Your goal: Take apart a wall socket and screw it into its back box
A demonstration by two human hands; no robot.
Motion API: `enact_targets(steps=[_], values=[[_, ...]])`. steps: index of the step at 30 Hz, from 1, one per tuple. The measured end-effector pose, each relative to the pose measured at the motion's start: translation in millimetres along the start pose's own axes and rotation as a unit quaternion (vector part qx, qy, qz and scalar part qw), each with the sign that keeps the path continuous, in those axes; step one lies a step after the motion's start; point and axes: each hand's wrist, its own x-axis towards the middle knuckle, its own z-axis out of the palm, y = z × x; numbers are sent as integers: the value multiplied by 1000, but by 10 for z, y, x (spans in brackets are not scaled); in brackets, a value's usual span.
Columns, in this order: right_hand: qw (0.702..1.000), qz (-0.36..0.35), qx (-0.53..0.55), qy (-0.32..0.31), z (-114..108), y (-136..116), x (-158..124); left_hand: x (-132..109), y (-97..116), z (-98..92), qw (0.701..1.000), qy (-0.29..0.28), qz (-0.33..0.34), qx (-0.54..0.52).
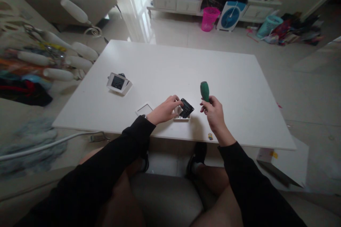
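Just the head cam here: the left hand (166, 110) is down near the front edge of the white rectangular table (186, 64), fingers curled in narrow with the tips on a small black square plastic module (187, 107); that module sits tilted, one edge propped up, over a small white plastic base (182, 117) lying flat on the table; can't tell whether the fingertips grip the module or the base, they touch right where the two meet. The right hand (214, 113) is just beside all that on the right, lifted off the table and wrapped closed round a screwdriver with a rounded green handle (204, 91); the handle points up and away; the shaft is hidden behind the hand, so the tip's a mystery.

Just left of the left hand a thin white square cover plate (144, 109) lies flat; further back and left there's a second white square unit with a dark centre (118, 83), well apart from both hands. Black sleeves on both arms.

On the floor behind the table: a pink plastic basket (210, 18), right beside it a blue-and-white fan (230, 16), and a teal basket (269, 25) further right, all in front of a low white cabinet (176, 1).
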Motion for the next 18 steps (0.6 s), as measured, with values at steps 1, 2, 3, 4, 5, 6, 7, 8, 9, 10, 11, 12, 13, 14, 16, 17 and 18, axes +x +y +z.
enact_targets(steps=[1,2,3,4,5,6,7,8,9,10,11,12,13,14,16,17,18], values=[[1000,0,0,-1,0,2,0,0,-11,0,1000,-1,-4,-1],[1000,1,-1,-2,-1,4,0,0,-22,-3,1000,-5,-11,-2],[1000,0,-1,-2,-1,5,-1,-1,-33,-11,1000,-13,-17,-4],[1000,0,-1,-2,-2,7,-3,-1,-42,-25,1000,-20,-22,-3],[1000,0,-2,-1,-3,8,-4,-2,-51,-45,999,-24,-29,-1],[1000,0,-3,0,-4,9,-6,-3,-57,-69,999,-23,-36,2],[1000,1,-3,0,-5,10,-7,-4,-62,-94,999,-17,-43,5],[1000,2,-4,0,-5,11,-7,-5,-62,-116,999,-10,-49,7],[1000,3,-3,0,-5,12,-8,-6,-57,-131,999,-2,-54,7],[1000,3,-3,-1,-3,14,-8,-6,-46,-136,998,5,-56,7],[1000,4,-2,-2,-2,15,-8,-5,-28,-131,998,10,-55,9],[1000,4,-2,-2,0,16,-9,-3,-6,-115,999,10,-52,12],[1000,5,-3,-3,3,17,-10,0,18,-92,999,6,-47,17],[1000,5,-4,-3,5,18,-10,5,44,-64,999,0,-39,23],[1000,4,-8,-4,8,21,-12,16,84,-10,999,-12,-24,38],[1000,3,-10,-5,9,23,-13,20,96,11,999,-14,-21,47],[1000,3,-12,-5,8,25,-13,24,102,28,998,-11,-25,57]])
